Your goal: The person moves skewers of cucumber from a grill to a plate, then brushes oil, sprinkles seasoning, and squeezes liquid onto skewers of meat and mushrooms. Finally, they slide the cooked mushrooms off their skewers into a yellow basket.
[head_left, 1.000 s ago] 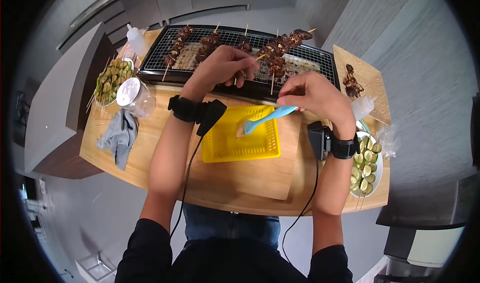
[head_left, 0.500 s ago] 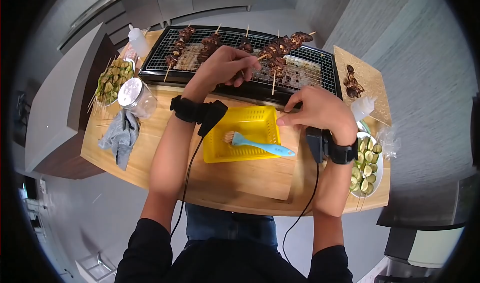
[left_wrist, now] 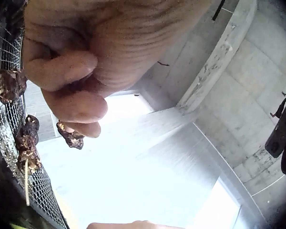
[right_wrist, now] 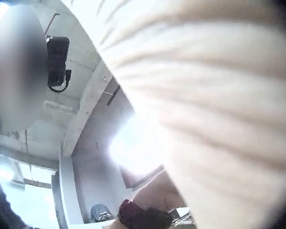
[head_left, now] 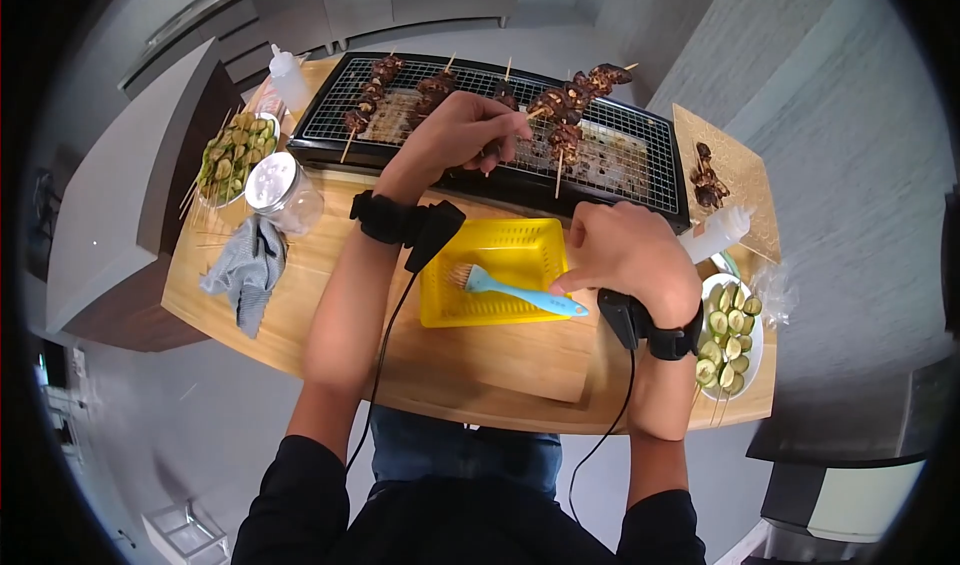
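My left hand grips the stick of a meat skewer, raised at a slant over the black grill. In the left wrist view its fingers curl in, and a bit of the browned meat shows past them. A blue basting brush lies across the yellow basket, bristles inside, handle over the right rim. Just beside that handle, my right hand holds nothing, its thumb close to the handle and fingers loosely bent. Mostly blurred palm fills the right wrist view.
Several meat skewers lie on the grill's mesh. To the right are a squeeze bottle, a plate of zucchini skewers and a gold board with meat. A shaker jar, grey cloth and green skewers occupy the left.
My right hand let go of the brush, which dropped into the yellow basket, and then moved down and slightly right. The left hand keeps the meat skewer raised in nearly the same place.
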A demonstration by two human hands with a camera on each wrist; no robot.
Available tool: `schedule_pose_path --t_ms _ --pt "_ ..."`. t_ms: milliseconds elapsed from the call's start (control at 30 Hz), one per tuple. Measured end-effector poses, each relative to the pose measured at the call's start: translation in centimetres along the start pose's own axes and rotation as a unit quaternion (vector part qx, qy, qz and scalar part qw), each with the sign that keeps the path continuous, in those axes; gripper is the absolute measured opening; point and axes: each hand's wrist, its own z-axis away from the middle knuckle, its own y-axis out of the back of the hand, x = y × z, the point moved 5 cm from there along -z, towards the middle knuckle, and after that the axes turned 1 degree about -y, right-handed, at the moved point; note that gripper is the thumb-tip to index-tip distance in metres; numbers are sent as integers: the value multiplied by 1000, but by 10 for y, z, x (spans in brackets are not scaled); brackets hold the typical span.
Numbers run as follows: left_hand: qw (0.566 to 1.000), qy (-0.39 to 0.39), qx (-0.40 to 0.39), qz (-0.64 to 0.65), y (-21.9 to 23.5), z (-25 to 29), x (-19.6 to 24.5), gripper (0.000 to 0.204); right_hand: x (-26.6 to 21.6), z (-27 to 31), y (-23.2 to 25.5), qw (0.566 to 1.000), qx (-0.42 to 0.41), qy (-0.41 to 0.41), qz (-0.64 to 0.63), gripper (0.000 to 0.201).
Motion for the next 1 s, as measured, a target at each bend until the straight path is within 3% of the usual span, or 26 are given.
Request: schedule_pose_path --t_ms 233,367,467,533,667,733,800,833,900,933,1000 --pt "1000 -4 -10 0 1 1 1 26 -11 -11 -28 996 -43 74 10 52" --pt "1000 -6 -10 -5 5 3 5 27 -7 -9 -21 998 -30 53 6 47" --pt "1000 -7 -5 -26 4 4 8 27 6 -10 -20 998 -3 65 -16 35" --pt "1000 -8 -7 -28 1 5 7 28 13 -8 -13 975 100 173 -95 26" --pt "1000 9 -13 -27 1 2 2 27 27 -5 23 964 138 176 -144 14" --pt "999 14 -18 -26 -1 2 1 26 49 4 44 957 193 95 -196 15" --pt "999 22 -24 -27 -4 2 1 26 68 18 58 922 184 -7 -341 18" --pt "999 30 -17 -34 -6 3 2 26 76 21 59 921 185 -9 -343 18" --pt "998 37 -13 -43 -9 1 2 26 101 30 75 850 341 -40 -399 22" --pt "998 44 -11 -48 -9 0 0 26 108 28 75 848 343 -42 -401 22" --pt "997 52 -14 -58 -12 0 -1 26 122 33 82 794 461 -66 -390 24"
